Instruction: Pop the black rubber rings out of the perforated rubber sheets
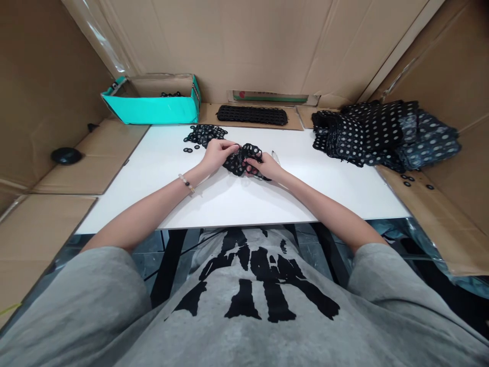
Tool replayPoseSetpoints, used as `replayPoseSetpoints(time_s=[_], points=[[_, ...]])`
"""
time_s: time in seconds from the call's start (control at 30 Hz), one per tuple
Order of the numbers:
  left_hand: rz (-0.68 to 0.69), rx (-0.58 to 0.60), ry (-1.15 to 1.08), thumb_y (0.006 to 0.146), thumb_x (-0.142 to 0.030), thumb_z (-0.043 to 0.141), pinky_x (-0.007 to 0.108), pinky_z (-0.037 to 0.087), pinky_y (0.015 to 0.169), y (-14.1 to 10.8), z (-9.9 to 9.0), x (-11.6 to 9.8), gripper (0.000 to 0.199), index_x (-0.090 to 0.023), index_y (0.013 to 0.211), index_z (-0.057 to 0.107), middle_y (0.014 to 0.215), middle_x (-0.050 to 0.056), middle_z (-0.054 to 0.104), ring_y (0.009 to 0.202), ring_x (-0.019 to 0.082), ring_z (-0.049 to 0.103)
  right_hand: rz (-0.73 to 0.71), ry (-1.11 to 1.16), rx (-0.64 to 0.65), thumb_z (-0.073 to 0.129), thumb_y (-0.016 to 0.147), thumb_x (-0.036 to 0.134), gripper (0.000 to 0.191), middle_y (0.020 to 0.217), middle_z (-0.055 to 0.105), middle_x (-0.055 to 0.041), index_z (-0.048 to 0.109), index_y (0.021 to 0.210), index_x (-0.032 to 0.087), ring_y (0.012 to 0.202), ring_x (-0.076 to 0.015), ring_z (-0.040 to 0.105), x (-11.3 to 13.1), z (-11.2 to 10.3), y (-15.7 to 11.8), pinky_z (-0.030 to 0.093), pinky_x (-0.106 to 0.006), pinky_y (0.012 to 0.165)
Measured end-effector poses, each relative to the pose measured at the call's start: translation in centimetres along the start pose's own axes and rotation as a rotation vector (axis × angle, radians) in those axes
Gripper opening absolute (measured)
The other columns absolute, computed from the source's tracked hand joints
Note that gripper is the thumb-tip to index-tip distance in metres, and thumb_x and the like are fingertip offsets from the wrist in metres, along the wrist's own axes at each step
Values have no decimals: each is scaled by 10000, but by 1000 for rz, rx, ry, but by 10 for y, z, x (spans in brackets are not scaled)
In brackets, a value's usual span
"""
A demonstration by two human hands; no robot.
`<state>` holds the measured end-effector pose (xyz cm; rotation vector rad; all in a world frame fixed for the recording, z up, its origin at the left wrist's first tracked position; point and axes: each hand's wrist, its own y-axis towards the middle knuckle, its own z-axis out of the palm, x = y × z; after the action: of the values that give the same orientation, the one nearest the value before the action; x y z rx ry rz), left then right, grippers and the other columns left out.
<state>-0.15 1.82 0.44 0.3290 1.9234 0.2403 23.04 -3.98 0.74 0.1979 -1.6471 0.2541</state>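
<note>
Both my hands meet at the middle of the white table, pinching a crumpled piece of black perforated rubber sheet. My left hand grips its left side with the fingertips. My right hand holds its right side, fingers curled over the holes. Just past my left hand lies a heap of small black rubber rings, with a few loose rings beside it. A thin pale pointed object lies close to my right hand, partly hidden.
A large stack of black sheets with round holes sits at the far right. A teal cardboard box holding black rings stands at the back left, behind a flat perforated black strip. Cardboard lines the surroundings, with a few rings on it.
</note>
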Motion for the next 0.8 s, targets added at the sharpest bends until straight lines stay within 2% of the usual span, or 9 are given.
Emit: replayPoseSetpoints(time_s=[0.1, 0.17, 0.27, 0.4, 0.47, 0.53, 0.6, 0.7, 0.8], points=[[-67, -200, -14, 935, -338, 884, 334, 573, 716, 17, -17, 16, 181, -227, 792, 864, 828, 61, 859, 753, 224, 716, 37, -17, 32, 929, 1074, 260, 221, 730, 767, 10, 790, 911, 207, 681, -189, 712, 1, -2, -3, 663, -373, 807], [-39, -303, 22, 912, -336, 917, 363, 615, 777, 29, -34, 31, 138, -246, 824, 858, 810, 58, 836, 809, 251, 728, 44, -42, 47, 861, 1117, 232, 154, 771, 789, -4, 806, 978, 196, 699, -187, 720, 3, -2, -5, 658, -355, 798], [48, -265, 123, 877, -310, 924, 475, 654, 933, 39, -55, 53, 64, -264, 903, 887, 845, 78, 823, 881, 307, 742, 38, -40, 24, 843, 1146, 265, 172, 823, 816, -20, 780, 998, 204, 718, -181, 731, 5, 1, -8, 633, -305, 725], [161, -154, 365, 861, -237, 888, 672, 569, 1208, 39, -59, 67, 72, -283, 809, 868, 1026, 153, 845, 1212, 441, 726, 45, 49, -54, 787, 1181, 252, 233, 841, 807, -6, 697, 968, 228, 665, -161, 725, 6, 4, -6, 565, -264, 604], [183, -145, 449, 873, -223, 891, 729, 511, 1262, 35, -54, 64, 79, -282, 823, 876, 1219, 180, 860, 1374, 497, 669, 26, 71, -64, 806, 1165, 246, 240, 862, 809, -1, 696, 953, 222, 637, -144, 702, 5, 5, -4, 542, -254, 588], [206, -141, 487, 923, -249, 893, 742, 493, 1261, 28, -48, 54, 36, -278, 903, 898, 1328, 186, 855, 1427, 515, 637, 14, 79, -54, 852, 1123, 236, 242, 844, 795, 8, 701, 935, 216, 629, -139, 687, 3, 4, -3, 556, -259, 608], [271, -109, 471, 1001, -298, 867, 719, 499, 1252, 18, -39, 38, 44, -278, 1006, 906, 1311, 177, 859, 1390, 481, 661, 8, 85, -46, 851, 1098, 217, 190, 809, 775, 20, 721, 959, 214, 627, -149, 682, 2, 4, -2, 579, -275, 630], [439, 15, 421, 1160, -399, 713, 649, 517, 1254, -3, -22, 9, 233, -263, 1105, 894, 1260, 152, 890, 1297, 406, 717, -18, 70, -34, 862, 1068, 221, 126, 794, 774, 28, 751, 1009, 220, 634, -166, 690, -2, 3, -1, 601, -297, 645], [515, 206, 422, 1138, -497, 772, 598, 555, 1211, -20, -8, -10, 277, -239, 1143, 874, 1211, 149, 900, 1227, 390, 757, -56, 16, -12, 931, 1021, 272, 194, 796, 778, 26, 748, 970, 232, 659, -180, 713, -4, 2, 0, 621, -315, 685]])
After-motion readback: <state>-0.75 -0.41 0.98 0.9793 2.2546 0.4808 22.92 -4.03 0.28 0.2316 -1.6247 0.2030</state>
